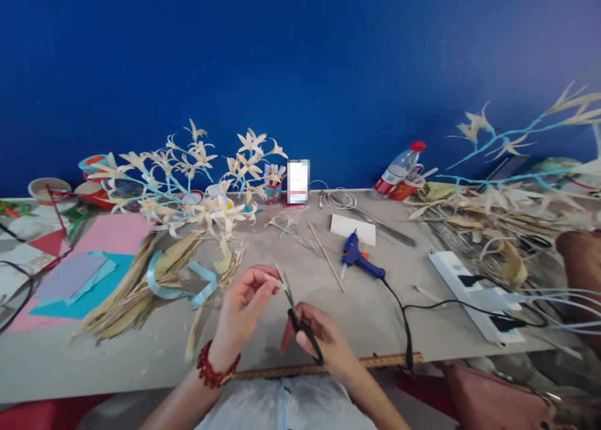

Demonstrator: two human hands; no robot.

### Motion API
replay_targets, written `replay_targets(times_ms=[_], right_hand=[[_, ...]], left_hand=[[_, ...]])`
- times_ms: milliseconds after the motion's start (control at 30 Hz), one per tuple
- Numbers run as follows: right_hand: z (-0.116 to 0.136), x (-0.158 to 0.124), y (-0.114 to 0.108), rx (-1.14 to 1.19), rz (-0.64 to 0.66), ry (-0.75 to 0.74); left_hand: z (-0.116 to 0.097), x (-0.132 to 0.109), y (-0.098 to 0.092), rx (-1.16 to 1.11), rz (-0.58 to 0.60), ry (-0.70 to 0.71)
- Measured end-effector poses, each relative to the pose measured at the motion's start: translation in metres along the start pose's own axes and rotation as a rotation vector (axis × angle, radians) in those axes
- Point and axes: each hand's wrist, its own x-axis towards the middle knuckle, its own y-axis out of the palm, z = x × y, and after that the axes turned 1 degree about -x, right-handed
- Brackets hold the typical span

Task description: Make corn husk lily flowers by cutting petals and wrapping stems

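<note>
Here the left hand pinches a pale straw strip taut above the desk so the right hand, its grip clamped on black-handled scissors, can set the blades squarely against it.

Phone screen blurred out; another person's arm cut off by the right edge

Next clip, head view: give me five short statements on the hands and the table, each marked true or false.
1. The right hand holds black-handled scissors. True.
2. The left hand pinches a pale strip at the scissor blades. True.
3. The glue gun is red. False: it is blue, with a black cord.
4. The left wrist bears a red bead bracelet. True.
5. The plastic bottle stands upright beside the left hand. False: it lies tilted at the far edge of the table, by the blue wall.
</note>
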Motion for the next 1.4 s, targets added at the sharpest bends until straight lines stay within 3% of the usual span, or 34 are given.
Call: replay_targets(times_ms=[1033,1400], right_hand=[[-0.013,0.004,-0.003,0.067,-0.023,0.122],[-0.013,0.002,-0.005,0.019,-0.024,0.144]], left_hand=[[0.002,0.003,-0.002,-0.163,0.012,-0.070],[0.002,0.004,-0.004,-0.164,0.066,-0.068]])
